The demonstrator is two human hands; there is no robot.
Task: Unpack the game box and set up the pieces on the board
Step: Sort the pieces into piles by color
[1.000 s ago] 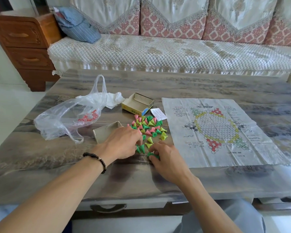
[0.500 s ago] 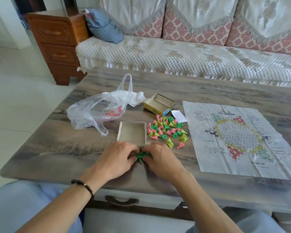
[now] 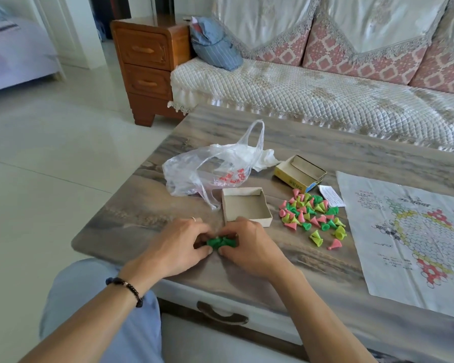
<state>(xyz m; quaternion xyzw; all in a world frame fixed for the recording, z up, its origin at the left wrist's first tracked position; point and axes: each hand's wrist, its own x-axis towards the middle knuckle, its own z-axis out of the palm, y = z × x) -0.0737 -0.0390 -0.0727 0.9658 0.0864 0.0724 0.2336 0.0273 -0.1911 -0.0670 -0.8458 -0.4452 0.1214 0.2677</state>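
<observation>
A small cluster of dark green cone pieces (image 3: 219, 242) lies on the table near its front edge. My left hand (image 3: 177, 244) and my right hand (image 3: 250, 246) cup it from both sides, curled fingers closed around the pieces. To the right sits a loose pile of pink, green and yellow cone pieces (image 3: 309, 212). The paper game board (image 3: 409, 231) lies flat at the right. An empty grey box tray (image 3: 245, 206) sits just beyond my right hand, and the yellow box lid (image 3: 298, 174) lies farther back.
A crumpled clear plastic bag (image 3: 210, 171) lies behind the tray. A small white leaflet (image 3: 330, 195) rests between the lid and the board. The table's left corner (image 3: 76, 242) is close to my left hand. A sofa and a wooden drawer cabinet (image 3: 148, 66) stand beyond.
Both hands have drawn several dark green pieces out of the pile, toward the table's front edge and left. The view has swung left.
</observation>
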